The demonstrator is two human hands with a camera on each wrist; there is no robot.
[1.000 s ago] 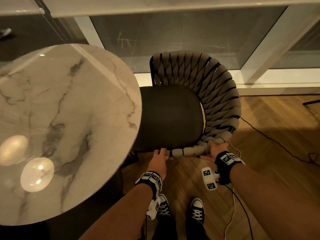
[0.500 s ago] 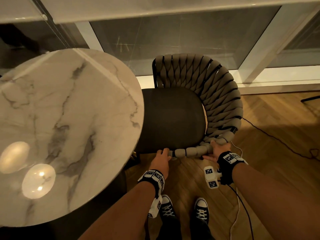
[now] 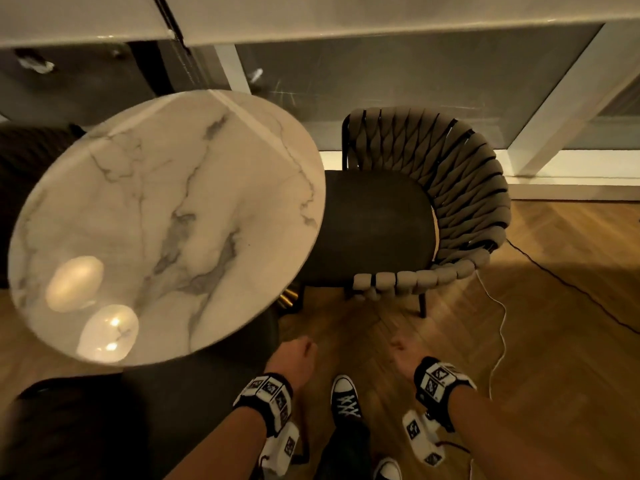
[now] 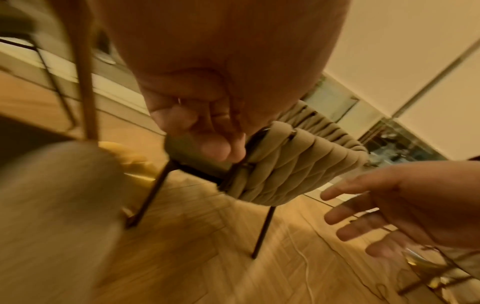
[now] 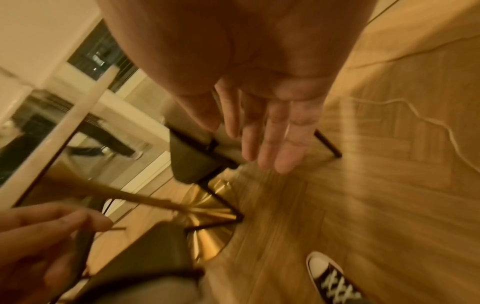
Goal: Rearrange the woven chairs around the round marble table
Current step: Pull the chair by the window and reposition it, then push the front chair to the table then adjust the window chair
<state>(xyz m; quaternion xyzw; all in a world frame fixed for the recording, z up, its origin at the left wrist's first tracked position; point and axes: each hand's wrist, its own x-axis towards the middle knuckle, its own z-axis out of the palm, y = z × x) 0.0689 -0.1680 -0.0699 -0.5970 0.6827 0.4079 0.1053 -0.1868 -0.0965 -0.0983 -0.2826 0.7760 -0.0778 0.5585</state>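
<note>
The woven chair (image 3: 426, 216) is seen right of centre, its seat tucked under the rim of the round marble bench (image 3: 166, 220). Nothing is held: the left hand (image 3: 294, 358) is loosely curled, the right hand (image 3: 403, 356) spread. A stiff, probably light frame is judged, best gripped at the padded woven rim. Open floor (image 3: 554, 341) is left lower right; thin legs and a trailing cable (image 3: 498, 327) should be minded.

Head: looks steeply down from above on table (image 3: 166, 216), chair (image 3: 433, 216), floor.
Wrists: low, close behind each palm, facing the chair.
Shared: chair, floor.
</note>
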